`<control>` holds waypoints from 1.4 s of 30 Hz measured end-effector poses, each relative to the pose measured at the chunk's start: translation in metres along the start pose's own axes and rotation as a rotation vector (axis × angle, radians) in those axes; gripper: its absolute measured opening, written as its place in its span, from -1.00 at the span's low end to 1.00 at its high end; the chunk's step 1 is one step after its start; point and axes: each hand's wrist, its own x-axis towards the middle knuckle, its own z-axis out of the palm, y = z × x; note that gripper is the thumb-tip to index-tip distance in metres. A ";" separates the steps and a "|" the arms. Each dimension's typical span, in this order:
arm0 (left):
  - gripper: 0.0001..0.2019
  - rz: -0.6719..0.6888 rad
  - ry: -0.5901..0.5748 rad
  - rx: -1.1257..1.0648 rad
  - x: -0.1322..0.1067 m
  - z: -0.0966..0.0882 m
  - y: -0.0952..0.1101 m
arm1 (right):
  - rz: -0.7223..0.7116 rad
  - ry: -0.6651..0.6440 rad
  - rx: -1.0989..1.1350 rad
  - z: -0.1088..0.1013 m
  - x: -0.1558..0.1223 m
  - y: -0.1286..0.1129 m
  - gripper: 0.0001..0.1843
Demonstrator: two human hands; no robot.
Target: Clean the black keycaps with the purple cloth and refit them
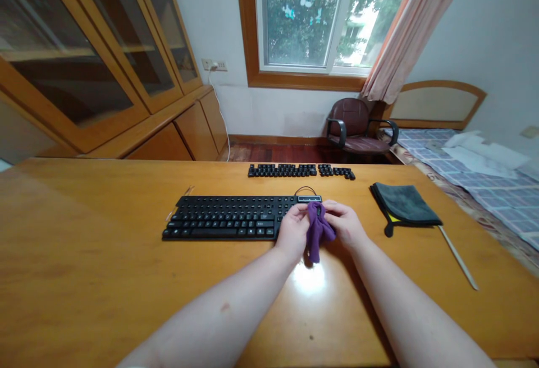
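A black keyboard (227, 217) lies on the wooden table (84, 256). At its right end my left hand (292, 232) and my right hand (346, 223) meet, both closed on a small purple cloth (318, 230) that hangs down between them. A small dark piece shows at the top of the cloth; I cannot make out what it is. The keyboard's right end is hidden behind my hands.
A row of loose black keycaps (301, 170) lies along the table's far edge. A folded dark grey cloth (403, 204) lies at the right, with a thin light stick (458, 257) beside it. A chair (357, 127), a bed (484, 171) and cabinets (105, 76) stand beyond.
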 end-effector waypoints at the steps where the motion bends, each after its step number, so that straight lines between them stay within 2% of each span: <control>1: -0.80 0.040 0.006 0.072 0.001 -0.001 0.000 | -0.011 0.010 -0.010 0.000 0.000 -0.001 -0.88; 5: -0.85 0.152 0.015 0.304 0.002 -0.006 0.002 | -0.023 0.062 -0.012 0.002 -0.001 -0.002 -0.88; 10: -0.75 0.183 -0.075 0.377 -0.001 -0.008 0.004 | -0.013 0.057 -0.027 0.003 -0.001 -0.004 -0.87; 15: -0.83 0.224 0.019 0.447 -0.002 -0.011 0.003 | 0.100 0.094 0.036 0.008 -0.003 -0.002 -0.77; 17: -0.87 0.216 0.068 0.457 -0.001 -0.012 0.005 | 0.124 0.098 0.062 0.010 -0.003 -0.001 -0.71; 20: -0.87 0.188 0.093 0.444 -0.001 -0.011 0.008 | 0.141 0.070 0.057 0.012 -0.003 0.001 -0.73; 23: -0.85 0.175 0.089 0.474 -0.001 -0.009 0.009 | 0.163 0.101 0.088 0.012 -0.003 0.000 -0.75; 26: -0.82 0.192 0.035 0.501 -0.002 -0.009 0.006 | 0.175 0.151 0.135 0.012 -0.002 -0.001 -0.76; 29: -0.78 0.207 -0.001 0.450 -0.004 -0.011 0.002 | 0.166 0.109 0.119 0.012 -0.003 -0.003 -0.76; 34: -0.83 0.259 0.031 0.481 -0.006 -0.013 0.002 | 0.088 0.042 0.058 0.009 -0.003 -0.004 -0.80; 38: -0.89 0.270 0.069 0.524 -0.008 -0.010 0.009 | 0.114 0.092 0.016 0.007 -0.002 -0.006 -0.83; 42: -0.91 0.262 0.068 0.537 -0.007 -0.009 0.009 | 0.193 0.145 0.053 0.009 -0.002 -0.007 -0.77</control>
